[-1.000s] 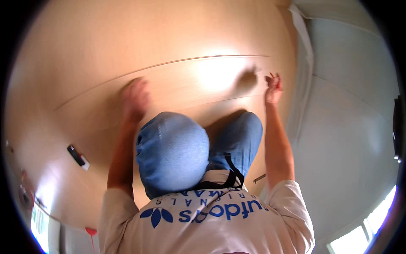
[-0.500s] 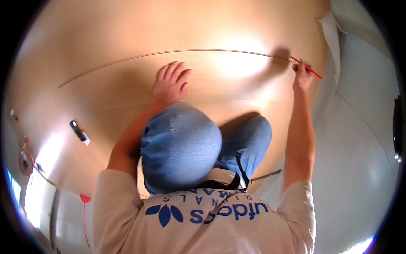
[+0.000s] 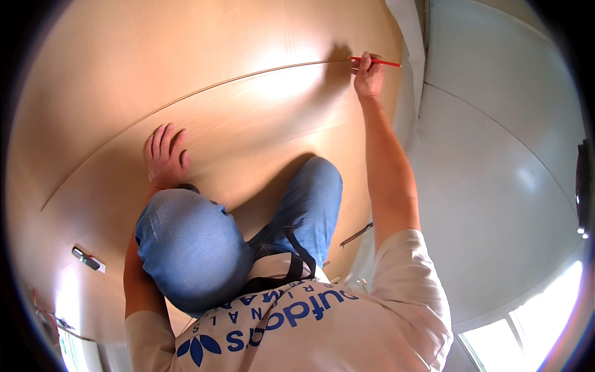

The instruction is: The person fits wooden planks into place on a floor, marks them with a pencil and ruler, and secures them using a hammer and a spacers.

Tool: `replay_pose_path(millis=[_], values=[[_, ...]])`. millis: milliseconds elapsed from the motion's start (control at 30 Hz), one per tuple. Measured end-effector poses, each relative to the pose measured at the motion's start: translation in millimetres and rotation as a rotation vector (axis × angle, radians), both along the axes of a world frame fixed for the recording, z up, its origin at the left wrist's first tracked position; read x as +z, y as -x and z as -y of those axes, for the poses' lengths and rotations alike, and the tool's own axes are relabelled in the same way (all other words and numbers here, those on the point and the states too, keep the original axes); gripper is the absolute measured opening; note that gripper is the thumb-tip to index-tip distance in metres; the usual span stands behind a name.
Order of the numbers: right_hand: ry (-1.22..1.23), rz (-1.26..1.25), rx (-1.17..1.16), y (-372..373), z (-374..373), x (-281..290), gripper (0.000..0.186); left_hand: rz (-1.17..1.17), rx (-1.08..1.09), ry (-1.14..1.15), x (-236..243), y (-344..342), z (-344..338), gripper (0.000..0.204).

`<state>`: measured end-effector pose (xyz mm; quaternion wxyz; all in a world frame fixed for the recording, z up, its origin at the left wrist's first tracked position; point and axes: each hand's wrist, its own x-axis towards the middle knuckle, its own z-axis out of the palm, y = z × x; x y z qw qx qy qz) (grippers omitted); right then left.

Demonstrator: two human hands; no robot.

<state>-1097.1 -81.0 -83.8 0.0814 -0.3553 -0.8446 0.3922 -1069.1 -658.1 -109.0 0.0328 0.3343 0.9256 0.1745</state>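
Red pencil (image 3: 388, 63) pinched in right hand (image 3: 367, 79) at right end of thin line (image 3: 266, 72), left hand (image 3: 165, 158) spread below it; remotely, I judge palm slip could jog pencil.

Our left hand (image 3: 166, 158) is palm down with fingers spread, just beyond our bent left knee (image 3: 189, 242). Our right arm (image 3: 390, 167) stretches forward, nearly straight, the right hand (image 3: 370, 77) pinching with curled fingers.

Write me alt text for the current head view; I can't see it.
A person's right hand holds a red stick, perhaps a pencil, by the right end of a long thin line on a wooden board. The left hand lies spread on the board, beyond a knee in blue jeans.
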Motion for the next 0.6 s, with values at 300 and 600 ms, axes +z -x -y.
replay_pose_path(millis=[300, 600], values=[[-0.044, 0.085, 0.014, -0.4, -4.7, -4.9, 0.039, 0.038, 0.009, 0.052, 1.8, -3.5, 1.1, 0.058], [-0.009, 0.097, 0.035, 2.9, 2.3, 6.2, 0.037, 0.026, 0.015, 0.062, 4.1, -3.7, -1.8, 0.056]])
